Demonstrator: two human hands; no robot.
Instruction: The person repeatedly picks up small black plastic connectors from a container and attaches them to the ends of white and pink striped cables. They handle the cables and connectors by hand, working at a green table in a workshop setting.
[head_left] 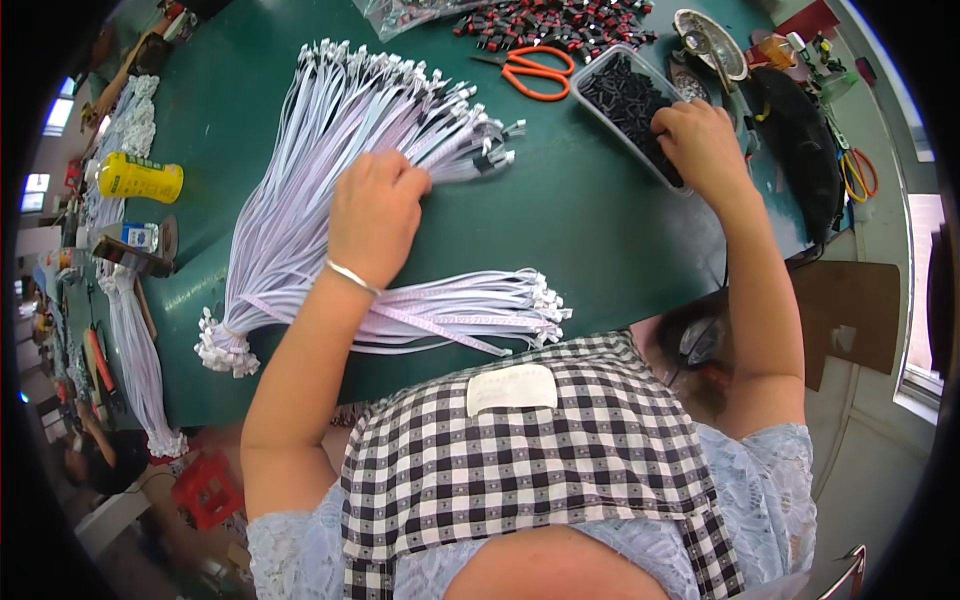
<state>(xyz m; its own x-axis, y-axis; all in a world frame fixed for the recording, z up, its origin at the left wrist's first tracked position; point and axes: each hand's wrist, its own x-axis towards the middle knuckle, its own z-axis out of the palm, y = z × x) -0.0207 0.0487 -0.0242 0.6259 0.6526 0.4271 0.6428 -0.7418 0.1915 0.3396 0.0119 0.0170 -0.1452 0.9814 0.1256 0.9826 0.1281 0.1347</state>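
Observation:
A large fan of flat white and pale lilac ribbon cables (290, 190) with small white end connectors covers the middle of the green table. My left hand (378, 215) is over its right side, fingers closed round a few cables. Dark pieces show at those cables' ends, just beyond the fingers. At the right, my right hand (700, 145) reaches into a clear plastic box (597, 112) of small black parts (628, 95). Its fingers are curled together among the parts, and the fingertips are partly hidden. Nearer my body lies a second bundle of the cables (470, 308).
Orange-handled scissors (537, 74) lie left of the box, below a pile of red and black parts (560, 25). A metal dish (712, 42) and a black pouch (800, 145) are at the right. On the left stand a yellow bottle (140, 178) and another hanging cable bundle (138, 360).

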